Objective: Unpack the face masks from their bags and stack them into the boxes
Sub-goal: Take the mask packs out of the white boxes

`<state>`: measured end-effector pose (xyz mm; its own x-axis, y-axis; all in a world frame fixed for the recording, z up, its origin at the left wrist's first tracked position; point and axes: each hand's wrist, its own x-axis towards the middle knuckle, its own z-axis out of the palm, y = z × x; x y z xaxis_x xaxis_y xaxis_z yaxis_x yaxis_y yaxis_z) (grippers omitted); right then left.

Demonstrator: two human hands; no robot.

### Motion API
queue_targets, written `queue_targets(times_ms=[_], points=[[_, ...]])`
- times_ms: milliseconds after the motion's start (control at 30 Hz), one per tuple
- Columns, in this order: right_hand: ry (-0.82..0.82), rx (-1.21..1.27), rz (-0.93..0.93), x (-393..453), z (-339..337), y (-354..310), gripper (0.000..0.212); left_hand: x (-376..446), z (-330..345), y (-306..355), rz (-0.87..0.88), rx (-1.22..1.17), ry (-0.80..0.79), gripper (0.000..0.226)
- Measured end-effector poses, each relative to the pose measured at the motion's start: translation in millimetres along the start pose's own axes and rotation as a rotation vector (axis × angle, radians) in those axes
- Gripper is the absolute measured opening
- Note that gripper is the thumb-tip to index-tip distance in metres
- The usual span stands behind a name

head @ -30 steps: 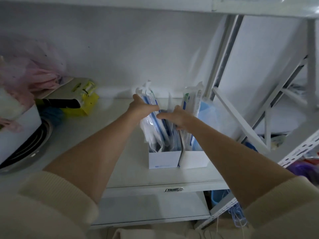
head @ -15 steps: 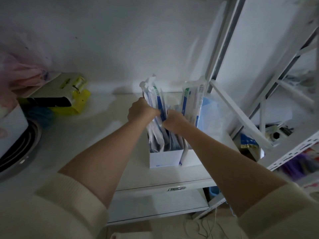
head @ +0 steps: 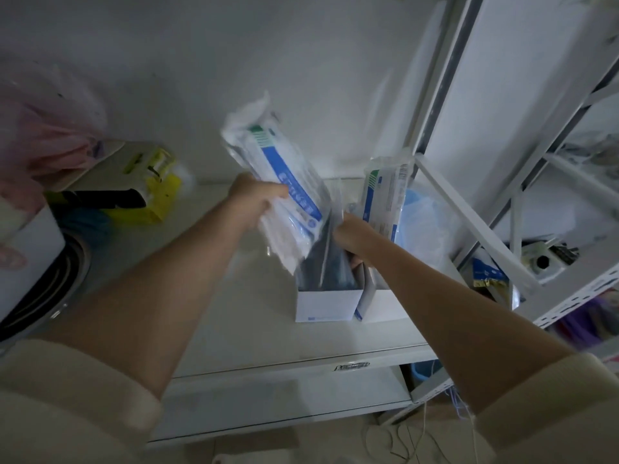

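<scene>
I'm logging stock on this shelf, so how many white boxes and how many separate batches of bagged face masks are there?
White cardboard boxes: 2, the left box and the right box.
Batches of clear blue-printed mask bags: 2, one bundle gripped in the left hand, one upright pack in the right box.
Total: 4.
Single bags within a batch cannot be counted.

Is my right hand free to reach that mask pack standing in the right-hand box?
Probably yes. The right hand is down in the left box, right beside the upright mask pack. Nothing lies between them, though whether it holds something is hidden.
</scene>
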<state>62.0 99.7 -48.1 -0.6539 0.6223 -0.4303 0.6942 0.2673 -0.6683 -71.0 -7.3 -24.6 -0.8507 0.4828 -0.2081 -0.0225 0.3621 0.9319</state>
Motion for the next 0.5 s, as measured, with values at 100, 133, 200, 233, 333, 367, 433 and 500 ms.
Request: queue_targets(times_ms=[100,133,200,233,333,367,433,500], points=[[0.007,-0.003,0.012,0.1,1.7,-0.8,0.029,29.0,-58.1,-17.3,-0.081,-0.114,-0.093,0.056],[0.008,0.006,0.021,-0.1,2.4,-1.6,0.029,65.5,-78.4,-48.5,-0.12,-0.092,-0.107,0.076],[0.009,0.016,0.013,0.7,4.3,-2.2,0.031,100.7,-104.7,-99.7,-0.213,-0.056,-0.15,0.085],[0.016,0.013,0.007,1.9,5.7,-2.6,0.031,84.3,-106.9,-106.8,-0.237,-0.024,-0.157,0.073],[0.032,-0.016,0.032,0.6,8.3,-3.4,0.028,13.9,-94.5,-111.0,-0.321,0.057,-0.156,0.031],[0.024,-0.03,0.04,-0.6,9.5,-3.0,0.028,2.0,-88.8,-115.7,-0.346,0.078,-0.17,0.032],[-0.001,-0.051,0.038,-2.3,13.6,1.0,0.03,-8.6,-77.0,-119.1,-0.382,0.162,-0.231,0.031],[-0.009,-0.037,0.032,-3.1,21.1,6.3,0.034,-11.4,-65.8,-118.2,-0.415,0.176,-0.244,0.016]])
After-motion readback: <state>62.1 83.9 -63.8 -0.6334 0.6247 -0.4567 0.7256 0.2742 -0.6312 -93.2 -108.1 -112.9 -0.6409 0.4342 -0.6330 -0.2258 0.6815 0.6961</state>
